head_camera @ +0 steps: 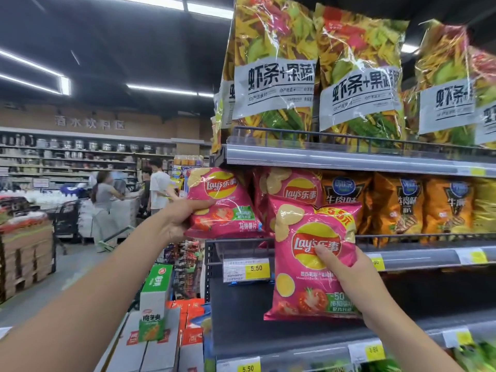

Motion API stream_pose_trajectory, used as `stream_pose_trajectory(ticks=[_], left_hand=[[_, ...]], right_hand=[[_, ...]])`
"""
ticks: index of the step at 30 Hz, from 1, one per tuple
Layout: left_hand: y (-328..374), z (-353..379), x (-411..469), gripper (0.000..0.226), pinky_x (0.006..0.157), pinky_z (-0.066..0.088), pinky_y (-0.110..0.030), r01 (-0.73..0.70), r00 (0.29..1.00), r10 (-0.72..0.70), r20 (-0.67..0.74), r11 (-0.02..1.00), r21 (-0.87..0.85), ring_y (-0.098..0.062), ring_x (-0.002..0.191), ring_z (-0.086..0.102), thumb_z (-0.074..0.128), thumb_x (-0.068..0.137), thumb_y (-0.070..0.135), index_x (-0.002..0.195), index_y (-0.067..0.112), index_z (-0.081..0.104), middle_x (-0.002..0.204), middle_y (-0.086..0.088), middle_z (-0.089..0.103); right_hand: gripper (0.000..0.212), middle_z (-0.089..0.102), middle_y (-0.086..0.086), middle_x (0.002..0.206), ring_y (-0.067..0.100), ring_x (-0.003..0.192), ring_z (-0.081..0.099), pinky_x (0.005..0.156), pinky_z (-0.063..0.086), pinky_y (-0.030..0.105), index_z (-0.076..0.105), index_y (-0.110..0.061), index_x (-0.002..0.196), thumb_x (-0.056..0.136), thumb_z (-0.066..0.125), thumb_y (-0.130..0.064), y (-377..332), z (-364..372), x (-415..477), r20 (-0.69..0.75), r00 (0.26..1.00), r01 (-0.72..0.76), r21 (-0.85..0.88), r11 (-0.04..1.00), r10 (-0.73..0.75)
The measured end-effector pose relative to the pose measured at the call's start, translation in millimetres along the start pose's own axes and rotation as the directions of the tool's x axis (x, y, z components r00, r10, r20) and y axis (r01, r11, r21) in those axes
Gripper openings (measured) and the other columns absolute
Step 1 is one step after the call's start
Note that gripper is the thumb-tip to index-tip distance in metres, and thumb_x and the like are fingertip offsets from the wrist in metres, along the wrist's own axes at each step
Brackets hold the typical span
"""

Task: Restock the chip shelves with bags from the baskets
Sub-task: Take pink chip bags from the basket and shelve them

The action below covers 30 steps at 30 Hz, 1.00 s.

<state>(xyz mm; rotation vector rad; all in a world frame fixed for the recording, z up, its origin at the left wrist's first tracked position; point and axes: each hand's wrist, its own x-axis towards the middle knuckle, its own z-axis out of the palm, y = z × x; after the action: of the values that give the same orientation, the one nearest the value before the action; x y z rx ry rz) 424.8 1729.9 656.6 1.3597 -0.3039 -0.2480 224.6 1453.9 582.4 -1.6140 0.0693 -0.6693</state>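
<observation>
Clasps a pink Lay's bag (225, 202) in the left hand (182, 218), thumb across its front, at the left end of the middle shelf (418, 257), just under the top shelf (349, 157). Grasps a second pink bag (308, 264) by its right edge with the right hand (346, 277), thumb pressed on the logo, upright before the shelf rail and overlapping a shelved pink bag (298, 189). Shows orange bags (400, 205) lined up to the right on the same shelf, large clear bags of mixed snacks (273, 71) up top, a yellow 5.50 price tag (245, 269) below. Catches shoppers (159, 183) blurred in the aisle beyond.
</observation>
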Motion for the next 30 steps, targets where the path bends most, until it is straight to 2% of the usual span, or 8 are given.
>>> stream_pose_trajectory(ticks=[3, 9, 12, 15, 18, 22, 26, 30], left_hand=[[-9, -1, 14, 0.028, 0.073, 0.064, -0.051, -0.036, 0.999, 0.037, -0.029, 0.999, 0.017, -0.034, 0.096, 0.073, 0.075, 0.092, 0.008, 0.117, 0.011, 0.064, 0.122, -0.021, 0.073], [-20, -13, 29, 0.038, 0.068, 0.065, -0.040, -0.135, 0.991, 0.132, 0.030, 0.981, 0.140, -0.030, 0.088, 0.078, 0.074, 0.093, 0.010, 0.129, 0.013, 0.061, 0.113, -0.015, 0.078], [-19, -19, 30, 0.045, 0.083, 0.063, -0.047, -0.177, 0.984, 0.174, 0.041, 0.924, 0.340, -0.031, 0.096, 0.078, 0.078, 0.091, 0.027, 0.131, 0.020, 0.059, 0.110, -0.009, 0.079], [-19, -23, 24, 0.044, 0.068, 0.062, -0.037, -0.174, 0.983, 0.176, 0.045, 0.843, 0.509, -0.021, 0.083, 0.077, 0.081, 0.085, 0.047, 0.121, 0.027, 0.063, 0.100, -0.002, 0.081], [-18, -29, 21, 0.056, 0.079, 0.065, -0.042, -0.137, 0.991, 0.113, 0.076, 0.793, 0.593, -0.026, 0.096, 0.077, 0.086, 0.074, 0.053, 0.119, 0.028, 0.065, 0.101, -0.002, 0.081], [-17, -36, 23, 0.088, 0.080, 0.065, -0.047, -0.139, 0.989, 0.082, 0.122, 0.791, 0.596, -0.035, 0.103, 0.075, 0.094, 0.071, 0.033, 0.144, 0.014, 0.047, 0.111, -0.011, 0.078], [-9, -32, 29, 0.041, 0.073, 0.063, -0.032, -0.205, 0.979, 0.153, 0.137, 0.721, 0.662, -0.018, 0.085, 0.078, 0.080, 0.089, 0.013, 0.125, 0.016, 0.062, 0.105, -0.005, 0.079], [-6, -29, 39, 0.031, 0.063, 0.055, -0.020, -0.187, 0.980, 0.186, 0.076, 0.710, 0.679, -0.011, 0.075, 0.073, 0.075, 0.091, 0.003, 0.118, 0.015, 0.065, 0.106, -0.004, 0.076]], right_hand=[[0.032, 0.080, -0.003, 0.087, 0.021, 0.077, 0.078, 0.065, 0.062, 0.037, 0.062, -0.028, 0.112, 0.086, 0.075, -0.042, 1, 0, 2, -0.015, 1.000, -0.003, -0.012, 1.000, 0.003], [0.031, 0.080, -0.003, 0.087, 0.021, 0.076, 0.078, 0.060, 0.061, 0.033, 0.062, -0.028, 0.112, 0.086, 0.074, -0.041, 4, -1, 5, -0.025, 1.000, 0.000, -0.029, 1.000, -0.001], [0.031, 0.080, -0.004, 0.087, 0.020, 0.076, 0.078, 0.061, 0.061, 0.034, 0.062, -0.028, 0.112, 0.086, 0.074, -0.041, 8, 1, 7, -0.029, 1.000, -0.002, -0.038, 0.999, 0.001], [0.031, 0.079, -0.004, 0.086, 0.020, 0.076, 0.078, 0.061, 0.061, 0.034, 0.062, -0.029, 0.111, 0.086, 0.074, -0.041, 10, 4, 9, -0.031, 1.000, -0.003, -0.037, 0.999, 0.002], [0.030, 0.079, -0.005, 0.086, 0.020, 0.076, 0.078, 0.065, 0.061, 0.037, 0.062, -0.029, 0.110, 0.086, 0.073, -0.041, 12, 7, 11, -0.025, 1.000, 0.011, -0.041, 0.999, -0.012], [0.032, 0.079, -0.005, 0.087, 0.020, 0.076, 0.078, 0.069, 0.062, 0.040, 0.062, -0.030, 0.109, 0.083, 0.074, -0.043, 13, 9, 13, -0.026, 1.000, 0.016, -0.036, 0.999, -0.017], [0.033, 0.079, -0.005, 0.087, 0.020, 0.076, 0.078, 0.069, 0.062, 0.041, 0.062, -0.030, 0.109, 0.081, 0.074, -0.044, 13, 10, 14, -0.029, 0.999, 0.016, -0.028, 0.999, -0.017], [0.034, 0.079, -0.006, 0.086, 0.019, 0.076, 0.078, 0.066, 0.061, 0.038, 0.062, -0.030, 0.109, 0.080, 0.074, -0.045, 14, 9, 15, -0.027, 1.000, 0.014, -0.023, 1.000, -0.015]])
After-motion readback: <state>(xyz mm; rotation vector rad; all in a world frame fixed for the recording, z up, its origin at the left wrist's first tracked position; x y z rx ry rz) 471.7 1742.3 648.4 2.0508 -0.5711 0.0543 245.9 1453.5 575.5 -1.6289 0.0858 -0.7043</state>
